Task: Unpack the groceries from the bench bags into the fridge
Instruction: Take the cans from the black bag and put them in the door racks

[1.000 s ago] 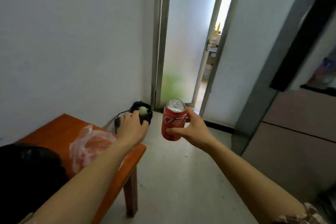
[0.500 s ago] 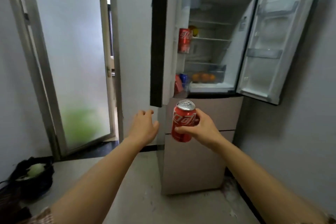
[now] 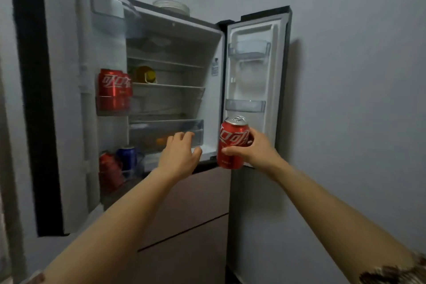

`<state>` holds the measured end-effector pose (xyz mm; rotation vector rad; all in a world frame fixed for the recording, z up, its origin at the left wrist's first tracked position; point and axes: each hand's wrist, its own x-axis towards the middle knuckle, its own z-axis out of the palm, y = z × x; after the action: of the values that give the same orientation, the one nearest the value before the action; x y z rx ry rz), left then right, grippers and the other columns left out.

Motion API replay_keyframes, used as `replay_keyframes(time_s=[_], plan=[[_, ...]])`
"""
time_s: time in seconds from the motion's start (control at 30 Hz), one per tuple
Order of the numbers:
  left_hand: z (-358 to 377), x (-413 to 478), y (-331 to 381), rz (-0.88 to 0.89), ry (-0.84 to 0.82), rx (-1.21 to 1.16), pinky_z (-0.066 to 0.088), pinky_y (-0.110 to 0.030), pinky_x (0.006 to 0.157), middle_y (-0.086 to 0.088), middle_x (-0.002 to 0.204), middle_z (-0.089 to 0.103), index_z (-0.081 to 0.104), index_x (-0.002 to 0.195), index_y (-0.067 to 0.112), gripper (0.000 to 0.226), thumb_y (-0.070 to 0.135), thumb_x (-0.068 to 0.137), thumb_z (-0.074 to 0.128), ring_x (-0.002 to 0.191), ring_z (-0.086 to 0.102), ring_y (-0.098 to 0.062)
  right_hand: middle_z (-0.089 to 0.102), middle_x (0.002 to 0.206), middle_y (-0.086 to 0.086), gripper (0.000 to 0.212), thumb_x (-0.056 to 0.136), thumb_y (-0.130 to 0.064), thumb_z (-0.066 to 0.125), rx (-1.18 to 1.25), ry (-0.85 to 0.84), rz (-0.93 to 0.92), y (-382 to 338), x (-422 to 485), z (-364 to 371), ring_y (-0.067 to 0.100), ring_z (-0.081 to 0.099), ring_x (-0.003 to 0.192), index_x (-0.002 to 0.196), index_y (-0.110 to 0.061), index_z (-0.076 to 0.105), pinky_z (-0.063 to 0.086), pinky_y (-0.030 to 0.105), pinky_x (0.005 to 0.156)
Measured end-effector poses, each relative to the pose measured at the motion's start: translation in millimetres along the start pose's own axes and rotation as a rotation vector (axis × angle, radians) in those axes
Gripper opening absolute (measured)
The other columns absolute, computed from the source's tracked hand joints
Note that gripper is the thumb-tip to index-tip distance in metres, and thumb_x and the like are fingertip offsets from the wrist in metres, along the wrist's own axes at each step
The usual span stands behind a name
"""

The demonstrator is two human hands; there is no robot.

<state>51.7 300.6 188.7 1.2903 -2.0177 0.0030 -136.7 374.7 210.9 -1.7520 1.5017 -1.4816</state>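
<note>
The right hand (image 3: 254,148) grips an upright red cola can (image 3: 232,143) in front of the open fridge (image 3: 175,37), near its right door (image 3: 255,80). The left hand (image 3: 179,154) reaches, fingers loosely curled and holding nothing, before the clear drawer (image 3: 166,129). Two red cans (image 3: 114,87) stand in the left door's middle shelf; a blue can (image 3: 126,157) stands in its lower shelf.

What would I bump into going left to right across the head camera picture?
Red cola cans in the clear door shelf → yellow container on a white fridge shelf → empty left hand → red cola can gripped by the right hand → plain grey wall.
</note>
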Motion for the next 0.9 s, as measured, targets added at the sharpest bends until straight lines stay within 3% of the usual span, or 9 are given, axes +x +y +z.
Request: replay_keyframes(time_s=[0.17, 0.5, 0.67, 0.77, 0.9], plan=[[48.0, 87.3, 32.3, 0.042, -0.027, -0.086, 0.033, -0.045, 0.109, -0.005, 0.153, 0.029, 0.032, 0.145, 0.019, 0.053, 0.039, 0.096, 0.041, 0.14, 0.024, -0.025, 0.063, 0.114, -0.005, 0.067, 0.067, -0.024, 0.085, -0.076, 0.079, -0.028, 17.8, 80.4, -45.5, 0.013, 0.058, 0.105, 0.126, -0.019, 0.054, 0.047, 0.032, 0.092], [130.1, 243.1, 62.7, 0.061, 0.0, -0.234, 0.029, -0.04, 0.109, -0.006, 0.149, 0.035, 0.034, 0.144, 0.018, 0.049, 0.036, 0.099, 0.041, 0.138, 0.029, -0.022, 0.064, 0.111, -0.003, 0.063, 0.068, -0.026, 0.084, -0.086, 0.167, -0.138, 55.9, 251.4, -123.7, 0.014, 0.059, 0.103, 0.124, -0.016, 0.056, 0.047, 0.029, 0.086], [161.1, 311.4, 78.8, -0.038, 0.028, -0.396, 0.035, -0.032, 0.102, -0.012, 0.145, 0.041, 0.035, 0.144, 0.012, 0.048, 0.032, 0.101, 0.038, 0.13, 0.041, -0.024, 0.062, 0.112, -0.004, 0.065, 0.067, -0.03, 0.085, -0.083, 0.183, -0.157, 61.7, 336.4, -141.9, 0.015, 0.057, 0.103, 0.123, -0.016, 0.055, 0.046, 0.03, 0.086], [176.5, 340.6, 81.9, -0.092, 0.078, -0.452, 0.032, -0.024, 0.09, -0.014, 0.142, 0.045, 0.042, 0.139, 0.006, 0.044, 0.027, 0.101, 0.036, 0.127, 0.044, -0.026, 0.067, 0.107, 0.0, 0.062, 0.06, -0.034, 0.088, -0.141, 0.203, -0.115, 74.5, 383.7, -134.8, 0.018, 0.062, 0.1, 0.112, -0.015, 0.062, 0.052, 0.034, 0.086], [202.5, 362.1, 71.8, -0.166, 0.122, -0.616, 0.043, -0.043, 0.101, -0.016, 0.133, 0.054, 0.05, 0.13, 0.002, 0.047, 0.034, 0.098, 0.04, 0.119, 0.052, -0.029, 0.067, 0.106, 0.006, 0.065, 0.058, -0.035, 0.089, -0.242, 0.138, 0.02, 100.3, 424.6, -117.4, 0.025, 0.063, 0.097, 0.112, -0.011, 0.062, 0.056, 0.041, 0.085]])
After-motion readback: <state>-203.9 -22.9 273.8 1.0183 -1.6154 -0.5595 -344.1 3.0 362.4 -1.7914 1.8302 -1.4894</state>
